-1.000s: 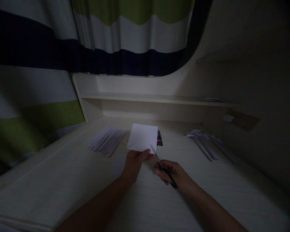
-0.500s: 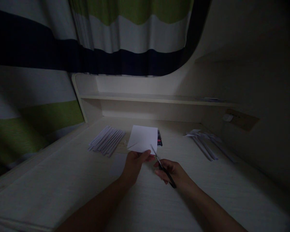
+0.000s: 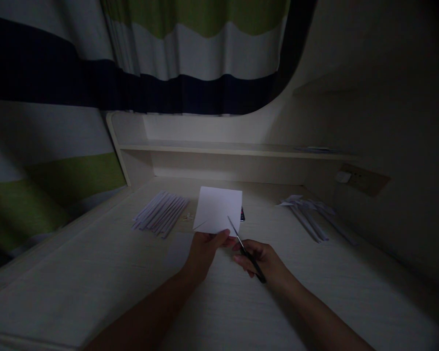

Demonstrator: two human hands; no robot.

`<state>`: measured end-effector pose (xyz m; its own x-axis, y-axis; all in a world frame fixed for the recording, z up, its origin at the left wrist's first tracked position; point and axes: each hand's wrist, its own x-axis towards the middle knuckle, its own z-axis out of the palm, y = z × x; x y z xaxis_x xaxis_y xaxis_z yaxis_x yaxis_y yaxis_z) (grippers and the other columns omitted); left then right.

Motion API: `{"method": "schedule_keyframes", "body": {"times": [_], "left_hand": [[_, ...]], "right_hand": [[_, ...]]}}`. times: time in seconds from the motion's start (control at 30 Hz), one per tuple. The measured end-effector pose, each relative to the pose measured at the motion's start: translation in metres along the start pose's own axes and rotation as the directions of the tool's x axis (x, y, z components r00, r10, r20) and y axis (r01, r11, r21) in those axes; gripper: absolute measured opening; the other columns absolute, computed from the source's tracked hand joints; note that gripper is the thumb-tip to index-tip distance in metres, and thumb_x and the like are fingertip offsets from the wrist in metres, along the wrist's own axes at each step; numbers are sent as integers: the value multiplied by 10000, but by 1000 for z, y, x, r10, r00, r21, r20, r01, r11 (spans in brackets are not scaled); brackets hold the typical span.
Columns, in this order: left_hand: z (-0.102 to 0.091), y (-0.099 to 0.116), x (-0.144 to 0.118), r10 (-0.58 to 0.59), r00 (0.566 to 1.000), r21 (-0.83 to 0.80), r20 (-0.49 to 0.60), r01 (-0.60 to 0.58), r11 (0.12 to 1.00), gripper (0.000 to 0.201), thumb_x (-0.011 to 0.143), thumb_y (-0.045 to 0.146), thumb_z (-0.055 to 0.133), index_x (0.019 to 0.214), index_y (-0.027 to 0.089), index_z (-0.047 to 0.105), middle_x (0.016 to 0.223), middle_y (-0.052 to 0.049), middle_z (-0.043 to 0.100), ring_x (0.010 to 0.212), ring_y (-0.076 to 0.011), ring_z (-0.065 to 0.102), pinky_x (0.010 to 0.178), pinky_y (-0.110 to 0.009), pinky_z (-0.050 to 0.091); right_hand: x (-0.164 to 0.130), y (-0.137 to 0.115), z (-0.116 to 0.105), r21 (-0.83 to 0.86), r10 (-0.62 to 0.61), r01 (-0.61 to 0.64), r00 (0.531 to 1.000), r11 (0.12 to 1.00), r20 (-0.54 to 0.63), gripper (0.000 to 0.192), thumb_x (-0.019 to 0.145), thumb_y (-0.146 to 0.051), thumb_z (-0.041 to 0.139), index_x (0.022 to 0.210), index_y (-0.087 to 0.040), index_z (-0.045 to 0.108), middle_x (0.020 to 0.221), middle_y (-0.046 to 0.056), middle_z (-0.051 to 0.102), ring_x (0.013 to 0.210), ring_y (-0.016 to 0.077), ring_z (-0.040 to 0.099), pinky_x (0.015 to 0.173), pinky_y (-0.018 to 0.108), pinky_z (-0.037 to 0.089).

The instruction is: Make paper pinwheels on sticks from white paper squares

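Observation:
A square sheet of white paper [image 3: 218, 207] is pinched at its near edge by my left hand [image 3: 205, 248], thumb on top and fingers beneath. A short slanted cut line runs in from its lower left corner. My right hand [image 3: 261, 258] is wrapped round the black handles of a pair of scissors [image 3: 247, 251]. Their narrow metal blades point up and left, over the paper's lower right corner. Whether the blades are parted is hard to make out in the dim light. Beneath the paper, partly hidden, lies a phone [image 3: 242, 214].
Several rolled paper strips [image 3: 161, 213] lie side by side at the left. More folded strips [image 3: 307, 219] lie loose at the right. Small scraps [image 3: 188, 217] and a flat paper [image 3: 178, 248] rest on the white desk [image 3: 219, 312]. A shelf [image 3: 219, 148] and curtain [image 3: 201, 48] stand behind.
The paper has tilted up slightly and covers more of the phone. Scissors and both hands stay almost where they were.

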<state>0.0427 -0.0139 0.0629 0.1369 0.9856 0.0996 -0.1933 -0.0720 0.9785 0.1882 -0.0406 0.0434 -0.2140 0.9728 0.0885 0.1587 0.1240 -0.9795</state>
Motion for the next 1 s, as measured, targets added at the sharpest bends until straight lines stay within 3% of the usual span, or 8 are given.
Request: {"method": "schedule_keyframes", "body": {"times": [0.27,0.73,0.9,1.0], "left_hand": [[3,4,-2,-14,1000,-41,-10,14,999,212,627,297,645,712,103,649,626,-54,678,581,-168,624,604,-268,496],[1,0,-1,16,1000,-32,6,-15,999,240,630,315,639,712,90,652,631,-74,672,588,-174,622,610,-275,502],[1,6,-2,63,992,-108,-112,-75,991,343,602,331,659,864,115,611,805,-71,671,664,-186,619,585,-286,521],[-2,5,-1,26,980,-59,-197,-38,998,361,591,365,662,835,103,619,765,-78,674,659,-200,622,583,-292,514]], "right_hand": [[-3,0,-1,28,20,-19,999,999,-29,345,605,-442,658,748,-146,553,398,-100,357,319,38,294,317,176,223],[-4,-7,-2,-10,20,-20,998,1000,-61,338,560,-443,687,676,-156,553,396,-94,348,337,37,268,323,182,195],[-4,-7,-1,-43,37,-38,999,998,-29,306,571,-434,682,641,-167,549,394,-94,346,338,38,273,322,181,203],[-4,-8,-1,-49,56,-56,998,997,-8,316,568,-450,677,616,-168,540,395,-89,358,333,40,285,318,181,212]]}}
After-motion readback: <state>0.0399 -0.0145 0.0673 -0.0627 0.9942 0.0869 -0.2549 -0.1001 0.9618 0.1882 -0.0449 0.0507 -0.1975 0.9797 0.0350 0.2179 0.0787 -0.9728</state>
